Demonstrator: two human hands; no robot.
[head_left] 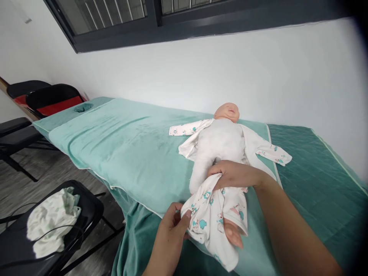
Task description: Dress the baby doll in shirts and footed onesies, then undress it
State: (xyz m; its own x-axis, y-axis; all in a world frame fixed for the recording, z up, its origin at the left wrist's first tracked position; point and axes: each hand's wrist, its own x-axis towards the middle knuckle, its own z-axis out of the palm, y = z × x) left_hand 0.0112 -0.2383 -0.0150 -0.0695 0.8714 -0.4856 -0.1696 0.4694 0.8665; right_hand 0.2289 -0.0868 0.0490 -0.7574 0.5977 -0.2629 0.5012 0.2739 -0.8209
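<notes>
Soft printed cotton romper (218, 214) on a smooth vinyl doll (221, 145), over matt plush teal towel (120, 145)

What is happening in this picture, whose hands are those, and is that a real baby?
There is only one picture. It comes from a small camera worn on a person's head, so you see what that person sees when looking down. The two hands at the bottom are that person's own.

It is not a real baby. It is a baby doll with a soft white body, lying on its back on a massage bed covered in teal cloth. A white baby suit with little teal animals lies open under the doll and covers its legs.

The left hand pinches the edge of the suit's leg. The right hand holds the suit at the doll's hips.

Beside the bed, a black chair has a crumpled cloth on it.
</notes>
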